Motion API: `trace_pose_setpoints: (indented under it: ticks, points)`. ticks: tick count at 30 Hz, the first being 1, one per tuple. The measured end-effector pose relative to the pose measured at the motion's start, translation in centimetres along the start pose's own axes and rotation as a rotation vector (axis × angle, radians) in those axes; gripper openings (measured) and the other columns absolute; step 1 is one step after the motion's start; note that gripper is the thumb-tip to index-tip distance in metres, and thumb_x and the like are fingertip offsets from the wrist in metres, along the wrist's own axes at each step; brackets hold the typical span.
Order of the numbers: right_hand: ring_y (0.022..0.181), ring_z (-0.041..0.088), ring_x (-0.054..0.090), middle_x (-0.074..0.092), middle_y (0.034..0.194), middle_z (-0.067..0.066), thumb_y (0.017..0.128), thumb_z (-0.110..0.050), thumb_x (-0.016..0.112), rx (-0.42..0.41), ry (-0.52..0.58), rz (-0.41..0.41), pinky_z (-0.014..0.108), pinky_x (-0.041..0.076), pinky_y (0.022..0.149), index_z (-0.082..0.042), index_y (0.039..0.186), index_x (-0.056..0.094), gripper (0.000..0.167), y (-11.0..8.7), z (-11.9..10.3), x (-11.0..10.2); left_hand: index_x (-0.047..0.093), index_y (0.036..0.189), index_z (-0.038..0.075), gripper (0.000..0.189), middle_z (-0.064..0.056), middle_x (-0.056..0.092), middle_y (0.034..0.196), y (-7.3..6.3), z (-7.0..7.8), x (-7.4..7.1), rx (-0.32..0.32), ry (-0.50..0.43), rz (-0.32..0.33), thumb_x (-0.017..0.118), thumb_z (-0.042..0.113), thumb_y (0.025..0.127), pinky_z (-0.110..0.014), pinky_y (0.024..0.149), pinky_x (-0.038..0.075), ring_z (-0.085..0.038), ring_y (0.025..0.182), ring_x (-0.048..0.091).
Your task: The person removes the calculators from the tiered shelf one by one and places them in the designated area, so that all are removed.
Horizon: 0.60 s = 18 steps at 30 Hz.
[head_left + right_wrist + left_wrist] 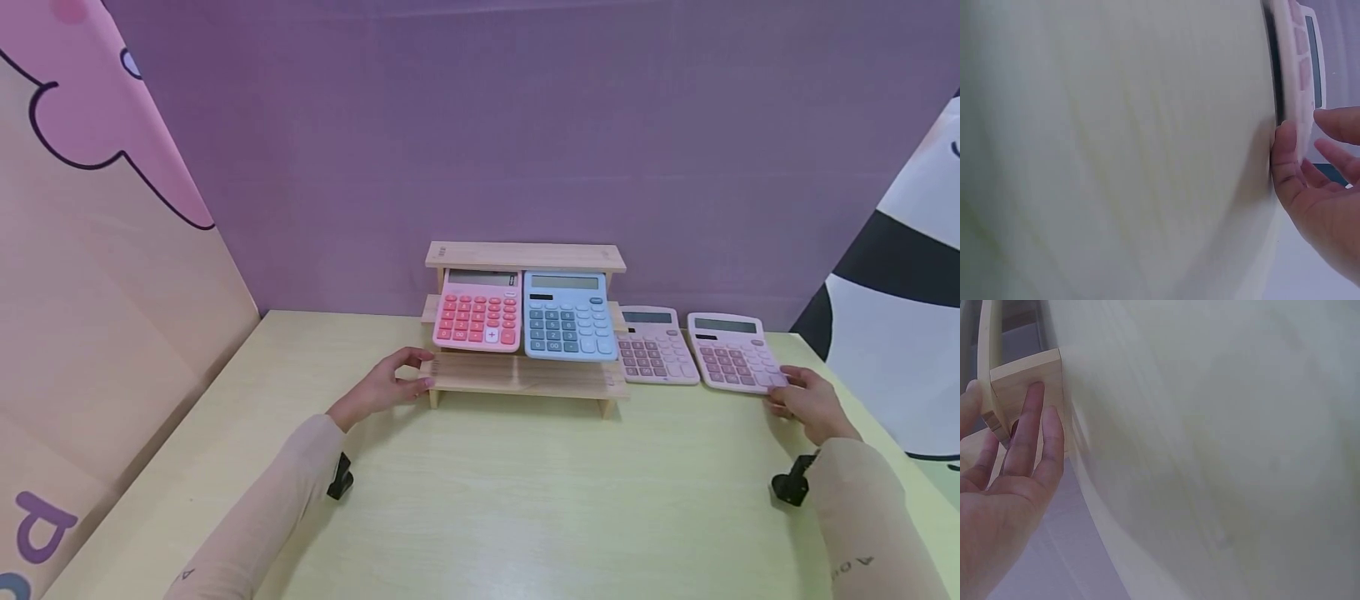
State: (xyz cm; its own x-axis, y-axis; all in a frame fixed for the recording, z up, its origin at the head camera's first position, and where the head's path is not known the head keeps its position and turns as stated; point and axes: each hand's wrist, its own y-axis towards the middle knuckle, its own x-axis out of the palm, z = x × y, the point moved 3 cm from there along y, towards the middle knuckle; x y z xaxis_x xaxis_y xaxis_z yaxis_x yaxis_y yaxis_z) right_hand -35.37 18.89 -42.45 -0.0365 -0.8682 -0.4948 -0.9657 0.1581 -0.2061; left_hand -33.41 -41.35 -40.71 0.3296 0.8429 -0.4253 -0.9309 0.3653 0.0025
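My left hand (pixel 380 386) holds the left end of the lowest shelf on a light wooden tiered rack (pixel 517 380). In the left wrist view its thumb lies on one side of the shelf board, with the fingers on the other side by the rack's leg (pixel 1025 370). At the right, my right hand (pixel 813 407) grips the near right corner of a pale pink calculator (pixel 731 358). The right wrist view shows fingers around the calculator's edge (pixel 1300 69). A bright pink calculator (pixel 477 310) and a blue calculator (pixel 570 321) lean side by side on the rack's middle tier.
Another pale pink calculator (pixel 656 348) lies between the rack and the held one. All stand on a pale wooden table (pixel 525 500). A purple backdrop (pixel 525 142) rises behind it, with printed panels at both sides. Small black devices are strapped at both wrists.
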Motion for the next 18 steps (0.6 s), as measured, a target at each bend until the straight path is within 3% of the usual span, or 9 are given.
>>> trace_pose_setpoints:
  ticks: [4,11,18]
  points:
    - [0.072,0.001,0.05,0.007,0.143,0.034,0.092,-0.012,0.045,0.014,-0.002,-0.004,0.02,0.054,0.069,0.011,0.14,0.001,0.069,-0.18,-0.07,-0.12,0.039,0.133,0.006,0.049,-0.02,0.039,0.126,-0.03,-0.05,-0.02,0.0,-0.007,-0.003,0.059,0.014,0.089,-0.041,0.086,0.053,-0.033,0.098,0.059]
    - [0.073,0.0,0.05,0.006,0.145,0.033,0.093,-0.017,0.046,0.057,0.001,0.003,0.021,0.055,0.07,0.007,0.142,0.001,0.071,-0.07,0.08,-0.39,0.041,0.131,0.01,0.048,-0.018,0.04,0.125,0.11,-0.36,-0.03,0.0,0.013,0.003,0.061,0.019,0.088,-0.037,0.084,0.054,-0.027,0.094,0.06]
    - [0.069,-0.001,0.052,0.008,0.143,0.036,0.093,-0.015,0.045,0.026,-0.018,0.022,0.022,0.055,0.067,0.01,0.141,0.003,0.069,0.05,0.05,-0.59,0.043,0.13,0.012,0.047,-0.015,0.041,0.122,0.26,-0.6,-0.05,-0.007,0.015,0.013,0.062,0.02,0.087,-0.034,0.082,0.055,-0.022,0.09,0.06]
